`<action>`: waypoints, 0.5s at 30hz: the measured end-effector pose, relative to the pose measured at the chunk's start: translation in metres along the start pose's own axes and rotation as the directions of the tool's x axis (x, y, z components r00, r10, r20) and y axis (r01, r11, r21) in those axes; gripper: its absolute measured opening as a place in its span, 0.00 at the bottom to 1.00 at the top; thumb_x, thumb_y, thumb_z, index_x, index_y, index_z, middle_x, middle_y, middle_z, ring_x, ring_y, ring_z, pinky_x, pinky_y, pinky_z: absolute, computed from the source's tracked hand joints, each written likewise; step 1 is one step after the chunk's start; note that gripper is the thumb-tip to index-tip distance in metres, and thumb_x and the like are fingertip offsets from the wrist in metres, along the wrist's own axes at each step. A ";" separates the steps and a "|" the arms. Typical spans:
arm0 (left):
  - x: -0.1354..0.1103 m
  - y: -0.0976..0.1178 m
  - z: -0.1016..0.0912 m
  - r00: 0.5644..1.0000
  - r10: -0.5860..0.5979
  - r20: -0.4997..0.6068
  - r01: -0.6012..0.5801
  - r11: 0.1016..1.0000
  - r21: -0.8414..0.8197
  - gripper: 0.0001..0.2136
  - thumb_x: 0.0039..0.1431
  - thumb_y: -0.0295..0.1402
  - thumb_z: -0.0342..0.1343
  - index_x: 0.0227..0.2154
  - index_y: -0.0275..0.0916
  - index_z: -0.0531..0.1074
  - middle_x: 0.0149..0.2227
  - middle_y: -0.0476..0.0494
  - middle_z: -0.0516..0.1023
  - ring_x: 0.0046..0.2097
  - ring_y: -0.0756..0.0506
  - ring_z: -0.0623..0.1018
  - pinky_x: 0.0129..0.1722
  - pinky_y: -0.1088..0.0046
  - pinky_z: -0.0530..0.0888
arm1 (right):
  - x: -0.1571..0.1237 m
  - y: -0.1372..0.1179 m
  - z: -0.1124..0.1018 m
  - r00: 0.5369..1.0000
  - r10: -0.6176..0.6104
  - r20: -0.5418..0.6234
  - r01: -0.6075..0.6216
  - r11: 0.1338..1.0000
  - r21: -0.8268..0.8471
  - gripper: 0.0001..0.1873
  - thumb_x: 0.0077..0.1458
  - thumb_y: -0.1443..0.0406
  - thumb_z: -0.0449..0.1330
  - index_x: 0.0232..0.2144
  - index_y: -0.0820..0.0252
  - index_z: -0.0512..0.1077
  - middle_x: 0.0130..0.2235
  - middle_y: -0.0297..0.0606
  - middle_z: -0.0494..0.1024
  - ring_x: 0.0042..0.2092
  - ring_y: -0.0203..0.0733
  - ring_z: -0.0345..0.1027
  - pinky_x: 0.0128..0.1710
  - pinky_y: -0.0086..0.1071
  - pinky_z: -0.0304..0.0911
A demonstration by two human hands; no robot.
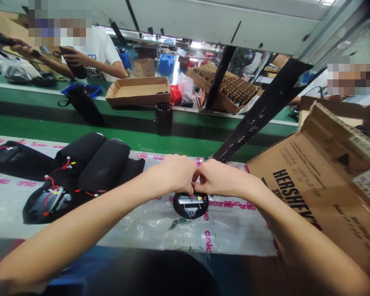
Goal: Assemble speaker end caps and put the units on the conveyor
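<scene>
Cap [190,205] lies open side up on the sheet [228,224], board and red wires exposed; left hand [175,174] and right hand [217,177] touch each other, fingertips pinched on the cap's far edge; wire or rim in the pinch, can't tell; looks mid-job: cap not closed, not on any housing; housings [89,168] lie apart at left, wires loose; box [314,185] at right.

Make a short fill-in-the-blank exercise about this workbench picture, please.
1. The left hand and right hand pinch a small round black plastic part with ____ wires.
2. It lies on a clear plastic sheet printed in ____ letters.
3. The brown cardboard box lies to the ____ of the hands.
Missing words: red; pink; right.
</scene>
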State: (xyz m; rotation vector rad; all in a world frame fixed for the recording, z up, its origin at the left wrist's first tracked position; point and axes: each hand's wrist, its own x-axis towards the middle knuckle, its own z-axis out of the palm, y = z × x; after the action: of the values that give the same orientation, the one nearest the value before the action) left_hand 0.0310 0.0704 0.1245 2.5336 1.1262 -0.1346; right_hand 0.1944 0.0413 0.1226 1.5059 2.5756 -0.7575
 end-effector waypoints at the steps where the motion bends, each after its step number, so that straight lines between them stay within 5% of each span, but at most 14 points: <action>1: 0.003 0.002 -0.001 1.000 0.001 0.013 -0.001 1.000 0.017 0.11 0.42 0.33 0.78 0.29 0.38 0.85 0.33 0.36 0.87 0.43 0.30 0.88 0.47 0.61 0.81 | 0.001 0.001 0.000 1.000 -0.011 0.019 0.011 1.000 0.015 0.10 0.61 0.65 0.66 0.27 0.61 0.79 0.26 0.37 0.80 0.26 0.38 0.65 0.29 0.33 0.54; 6: 0.003 0.011 0.001 1.000 0.013 0.024 -0.014 0.998 0.056 0.10 0.47 0.32 0.77 0.32 0.38 0.85 0.34 0.36 0.88 0.44 0.32 0.88 0.49 0.62 0.80 | 0.000 0.006 0.004 0.998 -0.036 0.048 0.030 0.994 0.103 0.15 0.57 0.72 0.63 0.19 0.60 0.73 0.18 0.28 0.69 0.22 0.32 0.53 0.26 0.31 0.50; 10: -0.004 0.013 0.001 0.998 0.045 0.036 -0.047 0.997 0.057 0.06 0.50 0.28 0.74 0.33 0.36 0.86 0.36 0.33 0.88 0.46 0.30 0.88 0.50 0.61 0.80 | -0.015 0.010 0.011 1.000 0.011 0.020 -0.015 0.981 0.196 0.10 0.58 0.70 0.60 0.26 0.61 0.78 0.20 0.29 0.72 0.23 0.33 0.58 0.25 0.30 0.51; 15: 0.002 0.010 -0.005 0.991 0.087 0.098 -0.093 0.994 0.051 0.07 0.44 0.25 0.75 0.28 0.37 0.85 0.33 0.34 0.88 0.42 0.31 0.88 0.46 0.62 0.80 | -0.025 0.013 0.018 0.975 0.056 0.216 -0.139 0.909 0.393 0.10 0.57 0.68 0.56 0.33 0.59 0.79 0.20 0.30 0.79 0.19 0.35 0.68 0.24 0.27 0.64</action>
State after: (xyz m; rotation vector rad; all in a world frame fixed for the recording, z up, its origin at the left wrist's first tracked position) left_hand 0.0399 0.0676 0.1321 2.5918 0.9829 -0.2639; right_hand 0.2150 0.0192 0.1093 1.5426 2.2691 -1.4216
